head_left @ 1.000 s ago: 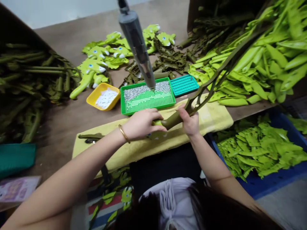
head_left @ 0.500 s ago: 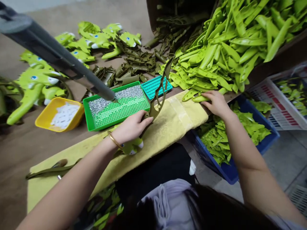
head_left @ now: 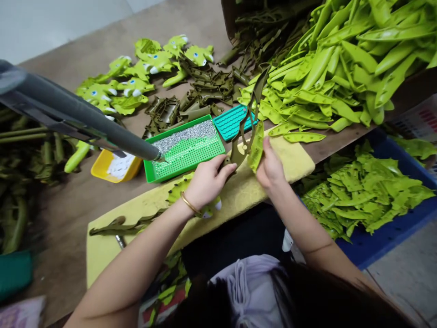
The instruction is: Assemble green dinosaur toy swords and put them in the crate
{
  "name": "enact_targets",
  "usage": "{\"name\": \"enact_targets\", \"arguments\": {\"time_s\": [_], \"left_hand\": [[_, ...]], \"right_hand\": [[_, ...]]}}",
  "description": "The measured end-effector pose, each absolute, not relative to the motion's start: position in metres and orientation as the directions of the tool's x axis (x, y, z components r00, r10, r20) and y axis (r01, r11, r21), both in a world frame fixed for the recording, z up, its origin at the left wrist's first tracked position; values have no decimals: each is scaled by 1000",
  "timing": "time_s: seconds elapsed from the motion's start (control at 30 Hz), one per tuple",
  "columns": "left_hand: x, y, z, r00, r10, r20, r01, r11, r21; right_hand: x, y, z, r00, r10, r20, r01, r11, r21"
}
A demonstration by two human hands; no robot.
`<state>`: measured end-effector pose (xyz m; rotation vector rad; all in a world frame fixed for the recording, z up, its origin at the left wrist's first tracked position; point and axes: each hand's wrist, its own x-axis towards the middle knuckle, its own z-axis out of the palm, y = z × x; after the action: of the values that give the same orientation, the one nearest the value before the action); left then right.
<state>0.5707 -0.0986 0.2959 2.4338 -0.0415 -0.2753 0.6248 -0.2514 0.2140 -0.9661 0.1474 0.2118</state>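
Note:
My left hand (head_left: 212, 178) is closed on a long olive-brown plastic part (head_left: 238, 150) with cut-out openings, its far end pointing up and away. Close beside that part, my right hand (head_left: 271, 166) grips a lime-green pod-shaped shell (head_left: 256, 148), tilted upright with its hollow, studded side showing. Whether the two pieces touch I cannot tell. Under my left wrist lies a green spiky dragon-like piece (head_left: 179, 189) on the yellow cloth pad (head_left: 293, 159), partly hidden by the hand. Another olive part (head_left: 128, 227) rests at the pad's left end.
An electric screwdriver (head_left: 112, 132) hangs over a green tray (head_left: 218, 148) of small screws. Nearby are a yellow bin (head_left: 99, 167) of white pieces, a teal tray (head_left: 227, 130), heaped green shells (head_left: 317, 73) and olive parts (head_left: 211, 86). A blue crate (head_left: 414, 214) of green pieces stands at right.
My right hand has come back from the green heap with one shell and now holds it beside the olive part. My left hand keeps its grip. The view has shifted.

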Motion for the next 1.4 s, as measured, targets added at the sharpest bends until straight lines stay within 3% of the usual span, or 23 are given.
{"name": "enact_targets", "arguments": {"time_s": [0.1, 0.2, 0.43, 0.63, 0.77, 0.87, 0.93, 1.0, 1.23, 1.3, 1.4], "left_hand": [[567, -98, 294, 982, -89, -164, 40, -758, 652], [564, -96, 291, 979, -119, -168, 32, -717, 696], [565, -87, 285, 972, -187, -145, 2, -607, 795], [570, -80, 278, 955, -244, -168, 4, -555, 832], [568, -80, 278, 961, -244, -132, -22, -540, 842], [563, -82, 280, 975, -206, -87, -56, -601, 797], [559, -85, 280, 979, -192, -67, -81, -670, 738], [555, -87, 276, 980, -194, -36, -118, -721, 683], [543, -90, 266, 971, -220, 99, -235, -779, 581], [543, -89, 266, 969, -221, 113, -246, -796, 553], [545, -90, 265, 968, -225, 108, -248, -821, 515]], "right_hand": [[619, -234, 219, 930, 277, -242, -367, 739, -566], [617, -232, 227, 892, 369, -260, -447, 804, -392], [612, -233, 230, 857, 411, -312, -505, 791, -345], [614, -235, 230, 860, 413, -298, -508, 739, -442], [607, -234, 228, 901, 360, -244, -431, 670, -604], [598, -238, 226, 940, 313, -137, -272, 442, -855], [593, -241, 224, 951, 300, -72, -154, 260, -953], [589, -242, 224, 959, 282, -33, -91, 197, -976], [576, -232, 223, 996, 88, -21, -47, 301, -952], [576, -236, 220, 994, 113, -12, -43, 280, -959], [581, -248, 215, 970, 244, 17, -2, 77, -997]]}}
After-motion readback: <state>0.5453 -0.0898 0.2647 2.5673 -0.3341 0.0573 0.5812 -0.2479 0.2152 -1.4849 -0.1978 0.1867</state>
